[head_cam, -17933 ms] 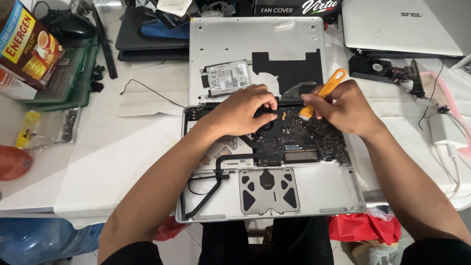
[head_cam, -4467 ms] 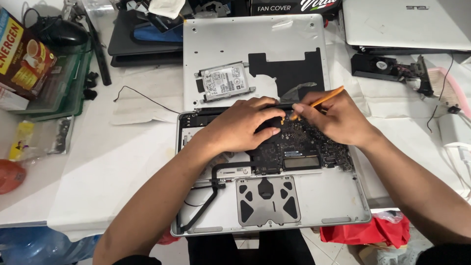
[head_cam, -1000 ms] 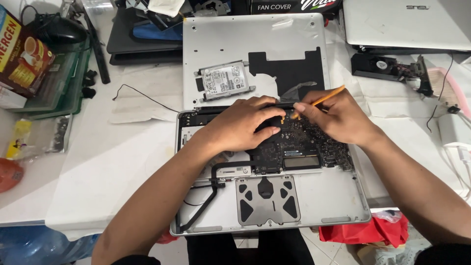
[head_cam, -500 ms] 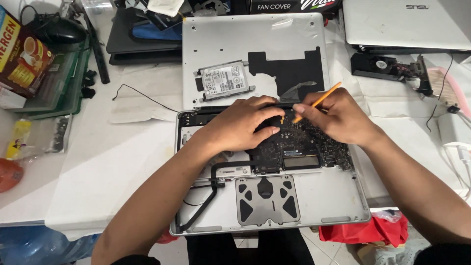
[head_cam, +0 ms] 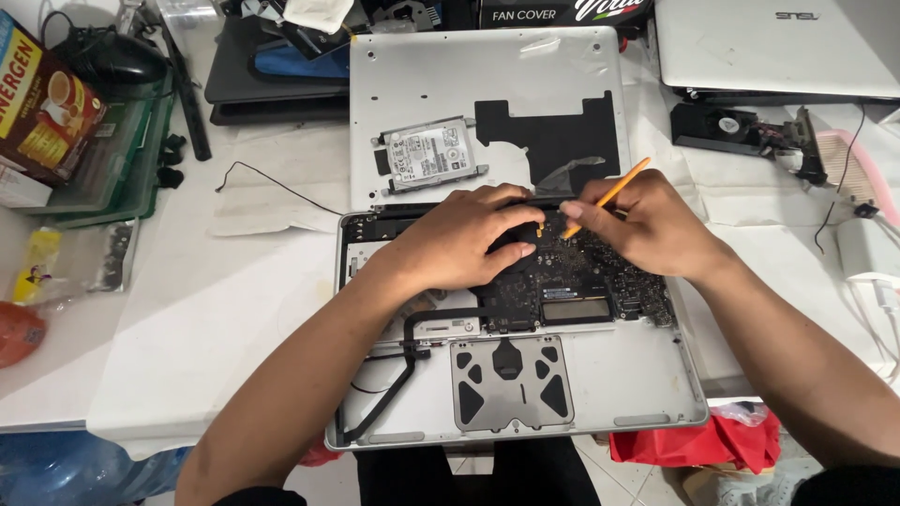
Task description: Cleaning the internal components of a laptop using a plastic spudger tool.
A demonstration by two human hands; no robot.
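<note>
White table (head_cam: 234,309), slim orange stick (head_cam: 609,195), dark board (head_cam: 572,281)

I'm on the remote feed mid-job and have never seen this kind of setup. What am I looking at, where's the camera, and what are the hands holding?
There is one view, from a camera worn on the person's head, looking down at a white worktable. No robot is involved; both hands are bare. In the middle lies an opened laptop, its bottom cover taken off and laid just behind it, with a hard drive resting on that cover. Inside the laptop you can see the dark logic board and the underside of the trackpad. The left hand rests flat on the board. The right hand holds a thin orange pry tool like a pen, its tip down at the board's upper edge. Around it: a second, closed laptop at upper right and a green tray at left.
</note>
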